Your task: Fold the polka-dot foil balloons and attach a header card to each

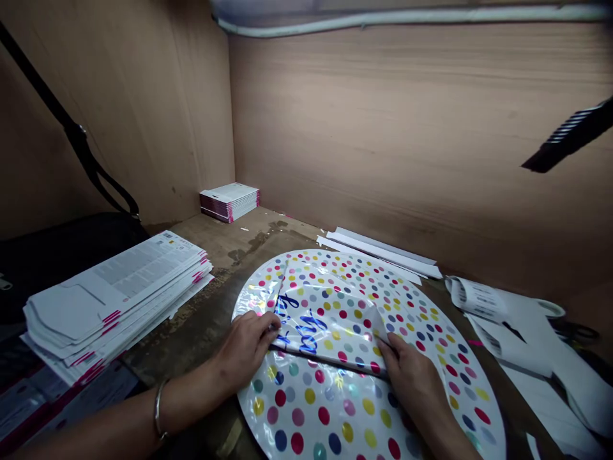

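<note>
At 9 o'clock, a black strap [71,128] drops towards a dark bag [62,255], and beside it lies a tall stack of white printed card blanks [110,300] with pink-marked edges. Its overhanging edge sits near the left forearm [119,428], which wears a metal bangle [158,409] and reaches in low across the counter [201,332]. At 11 o'clock, a smaller stack [228,202] stands against the wooden wall [407,140].

At 6 o'clock, the round polka-dot foil balloon [330,409] lies flat, its upper part folded down over itself. The left hand [246,351] sits on the fold's left end, its grip half-curled; whether it is pinching the foil I cannot tell. The right hand [412,383] lies at the other end, its grip open, fingers spread on the foil.

Slick foil could slide or crease unevenly if the hands press unequally.

White strips [378,255] lie at 1 o'clock; loose papers [507,326] lie at 3 o'clock, where the balloon's edge could catch them.
</note>
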The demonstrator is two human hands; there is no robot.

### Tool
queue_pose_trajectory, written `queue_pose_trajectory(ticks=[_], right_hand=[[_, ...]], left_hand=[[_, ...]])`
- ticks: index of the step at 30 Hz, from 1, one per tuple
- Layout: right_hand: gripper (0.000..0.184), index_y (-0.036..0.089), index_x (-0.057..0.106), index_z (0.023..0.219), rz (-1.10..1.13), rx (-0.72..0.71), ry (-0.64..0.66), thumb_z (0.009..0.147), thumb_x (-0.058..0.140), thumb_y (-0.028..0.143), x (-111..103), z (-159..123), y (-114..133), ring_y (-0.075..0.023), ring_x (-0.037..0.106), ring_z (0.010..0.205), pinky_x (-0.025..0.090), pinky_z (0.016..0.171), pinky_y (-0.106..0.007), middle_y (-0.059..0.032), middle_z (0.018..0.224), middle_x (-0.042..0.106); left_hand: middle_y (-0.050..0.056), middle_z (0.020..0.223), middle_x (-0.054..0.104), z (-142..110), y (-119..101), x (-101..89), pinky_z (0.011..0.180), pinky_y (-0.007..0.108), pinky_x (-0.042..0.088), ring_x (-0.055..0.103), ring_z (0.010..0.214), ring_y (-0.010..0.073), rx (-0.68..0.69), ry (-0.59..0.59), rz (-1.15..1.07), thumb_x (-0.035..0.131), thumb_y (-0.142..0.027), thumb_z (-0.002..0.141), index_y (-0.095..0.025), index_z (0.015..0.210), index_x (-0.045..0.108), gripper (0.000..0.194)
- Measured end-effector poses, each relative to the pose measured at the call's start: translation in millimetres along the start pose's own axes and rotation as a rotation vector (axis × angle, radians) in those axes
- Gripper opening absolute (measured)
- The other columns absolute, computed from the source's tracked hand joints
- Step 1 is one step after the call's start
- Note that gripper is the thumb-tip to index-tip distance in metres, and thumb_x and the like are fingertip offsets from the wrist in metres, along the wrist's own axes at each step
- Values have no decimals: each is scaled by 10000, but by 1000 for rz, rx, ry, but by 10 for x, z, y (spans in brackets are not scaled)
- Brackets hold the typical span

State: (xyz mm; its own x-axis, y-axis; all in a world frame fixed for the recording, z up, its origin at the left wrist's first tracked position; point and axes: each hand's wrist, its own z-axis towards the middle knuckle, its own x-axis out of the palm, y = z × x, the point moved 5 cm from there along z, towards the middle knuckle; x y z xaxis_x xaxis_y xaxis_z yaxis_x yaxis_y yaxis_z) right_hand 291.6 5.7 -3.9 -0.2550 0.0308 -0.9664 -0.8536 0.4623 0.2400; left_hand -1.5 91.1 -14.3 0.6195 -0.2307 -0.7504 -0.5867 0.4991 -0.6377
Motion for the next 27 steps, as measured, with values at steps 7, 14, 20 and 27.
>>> queue_pose_trajectory(ticks=[7,14,20,27], right_hand=[[335,261,521,954,-101,-38,26,925,224,412,41,5,150,-236,628,651,416,550,-317,-48,705,653],[262,245,469,828,-165,-61,51,925,265,378,58,64,208,-227,616,605,378,504,-301,-53,671,636],[295,232,496,866,-200,-111,18,938,243,364,89,40,232,-229,620,592,402,505,-310,-64,683,648],[411,110,535,1161,-281,-191,-257,927,323,372,-150,-121,278,-333,570,1069,483,832,-464,-201,1168,602]], left_hand=[[53,857,648,21,-50,0,793,357,414,576,851,216,6,31,208,389,-132,878,-216,956,619,257],[96,917,660,134,-43,-15,803,418,431,597,881,263,-36,207,500,458,-155,836,-262,1172,586,376],[132,1460,332,460,-459,135,1089,523,154,235,1363,322,177,127,451,432,-223,888,-201,1293,493,410],[109,1534,103,437,-511,687,1108,534,61,52,1403,317,320,382,331,297,-485,932,-217,1458,198,598]])
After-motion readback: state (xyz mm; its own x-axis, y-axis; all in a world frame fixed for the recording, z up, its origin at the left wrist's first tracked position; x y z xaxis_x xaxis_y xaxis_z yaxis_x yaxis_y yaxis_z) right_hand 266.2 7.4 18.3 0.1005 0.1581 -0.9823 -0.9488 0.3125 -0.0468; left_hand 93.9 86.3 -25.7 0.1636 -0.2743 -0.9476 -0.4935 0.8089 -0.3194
